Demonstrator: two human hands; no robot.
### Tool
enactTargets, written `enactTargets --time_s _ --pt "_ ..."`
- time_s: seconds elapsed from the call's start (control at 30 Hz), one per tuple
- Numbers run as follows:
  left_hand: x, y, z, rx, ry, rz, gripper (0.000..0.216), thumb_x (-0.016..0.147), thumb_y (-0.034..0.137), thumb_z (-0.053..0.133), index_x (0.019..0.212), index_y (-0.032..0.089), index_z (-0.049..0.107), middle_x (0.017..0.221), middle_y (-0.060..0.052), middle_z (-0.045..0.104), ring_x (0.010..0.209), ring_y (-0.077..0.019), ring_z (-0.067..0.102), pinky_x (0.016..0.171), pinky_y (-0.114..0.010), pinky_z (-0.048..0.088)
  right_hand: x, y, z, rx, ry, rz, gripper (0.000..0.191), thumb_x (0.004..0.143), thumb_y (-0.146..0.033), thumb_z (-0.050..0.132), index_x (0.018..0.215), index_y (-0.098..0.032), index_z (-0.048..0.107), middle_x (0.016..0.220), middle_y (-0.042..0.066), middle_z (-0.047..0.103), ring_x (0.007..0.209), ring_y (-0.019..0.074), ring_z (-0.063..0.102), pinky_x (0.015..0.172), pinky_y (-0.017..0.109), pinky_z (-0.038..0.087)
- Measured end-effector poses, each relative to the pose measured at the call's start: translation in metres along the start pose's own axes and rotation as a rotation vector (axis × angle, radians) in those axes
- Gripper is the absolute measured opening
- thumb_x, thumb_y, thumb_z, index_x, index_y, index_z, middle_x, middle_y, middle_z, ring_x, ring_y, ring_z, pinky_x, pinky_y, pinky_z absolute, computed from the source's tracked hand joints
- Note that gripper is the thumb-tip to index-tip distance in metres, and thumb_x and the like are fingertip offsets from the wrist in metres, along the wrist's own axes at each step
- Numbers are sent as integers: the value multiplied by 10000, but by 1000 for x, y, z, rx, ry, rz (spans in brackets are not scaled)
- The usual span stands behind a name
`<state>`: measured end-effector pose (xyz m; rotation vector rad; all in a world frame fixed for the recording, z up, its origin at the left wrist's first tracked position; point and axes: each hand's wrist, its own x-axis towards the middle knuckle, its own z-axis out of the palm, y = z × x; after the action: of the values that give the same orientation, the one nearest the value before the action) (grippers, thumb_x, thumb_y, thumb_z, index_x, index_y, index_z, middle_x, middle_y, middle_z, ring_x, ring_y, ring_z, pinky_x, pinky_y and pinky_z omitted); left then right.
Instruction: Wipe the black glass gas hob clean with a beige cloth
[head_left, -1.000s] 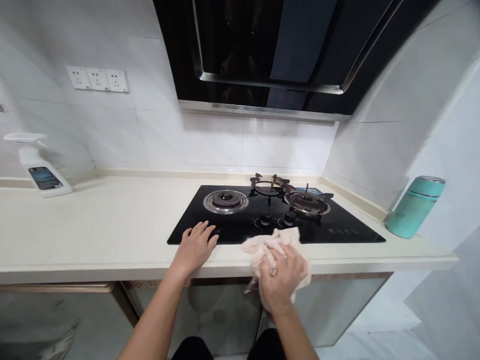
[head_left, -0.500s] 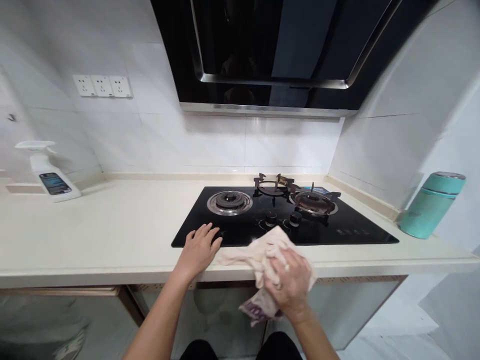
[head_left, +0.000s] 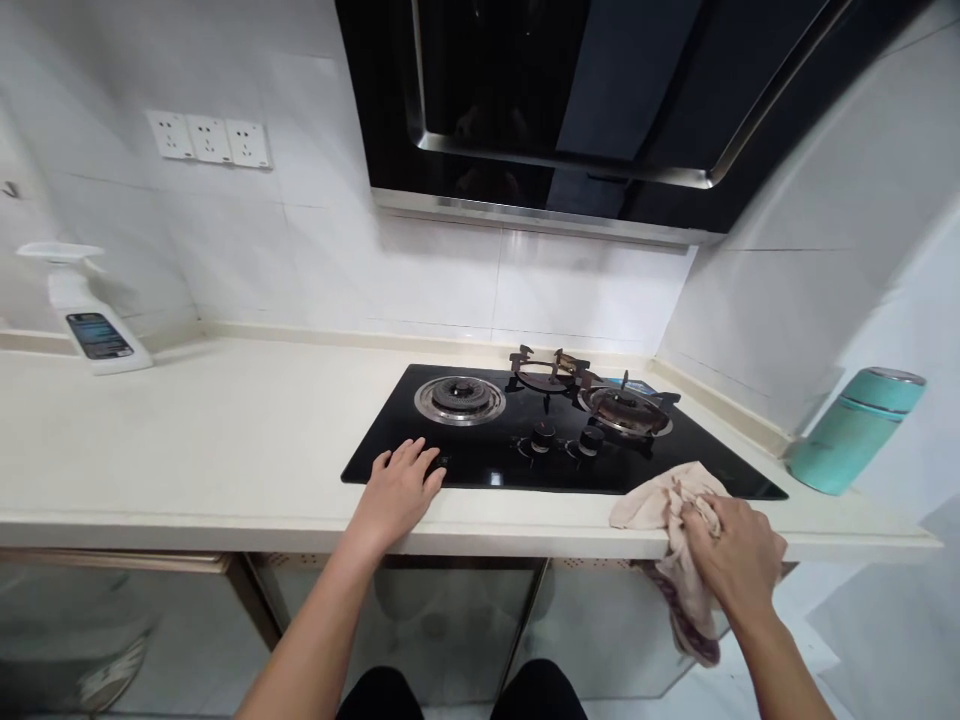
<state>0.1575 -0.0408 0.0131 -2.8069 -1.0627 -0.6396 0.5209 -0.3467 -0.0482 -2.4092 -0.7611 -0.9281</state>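
Observation:
My left hand lies flat with fingers spread on the front left corner of the black glass gas hob. My right hand is closed on a beige cloth, pressing it on the countertop's front edge just in front of the hob's right end. Part of the cloth hangs over the counter edge. The hob carries a bare left burner, a right burner with a grate, a loose grate behind, and two knobs.
A white spray bottle stands at the far left by the wall. A teal flask stands on the counter's right end. The cream countertop stretches left of the hob. A black range hood hangs overhead. Wall sockets sit upper left.
My right hand has slid the cloth to the right along the counter's front edge, from the hob's middle to its right end. My left hand has stayed on the hob's corner.

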Motion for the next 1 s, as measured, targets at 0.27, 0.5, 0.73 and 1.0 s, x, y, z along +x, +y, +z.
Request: enactTargets --time_s 0.27,0.5,0.73,1.0 --pt "0 -3 10 -34 58 23 472 1058 393 396 1408 181 631 1552 -168 552 1487 -335 454 1185 -586 362 -15 -123 -35 31 -240 -274 251 962 -309 518 1103 -215 702 1121 114 664 1022 301 540 854 433 358" --pt "-2 -4 12 -20 89 42 445 1058 373 398 1381 198 649 1528 -163 579 1460 -323 484 1170 -574 382 -37 -234 -47 341 -277 -647 172 956 -252 593 1106 -245 679 1119 97 626 1030 291 505 861 418 361" --pt "-4 -1 8 0 59 29 461 1071 386 380 1404 193 633 1544 -154 564 1473 -320 468 1176 -560 377 6 -252 -21 213 -319 -621 205 1032 -268 486 1109 -204 665 1107 119 613 1019 294 505 847 406 347" --pt "-5 1 10 -24 77 22 441 1070 378 403 1398 192 632 1540 -154 569 1473 -320 467 1180 -546 369 22 -249 -5 157 -324 -621 271 1066 -328 426 1116 -198 659 1112 120 609 1022 290 506 862 411 342"
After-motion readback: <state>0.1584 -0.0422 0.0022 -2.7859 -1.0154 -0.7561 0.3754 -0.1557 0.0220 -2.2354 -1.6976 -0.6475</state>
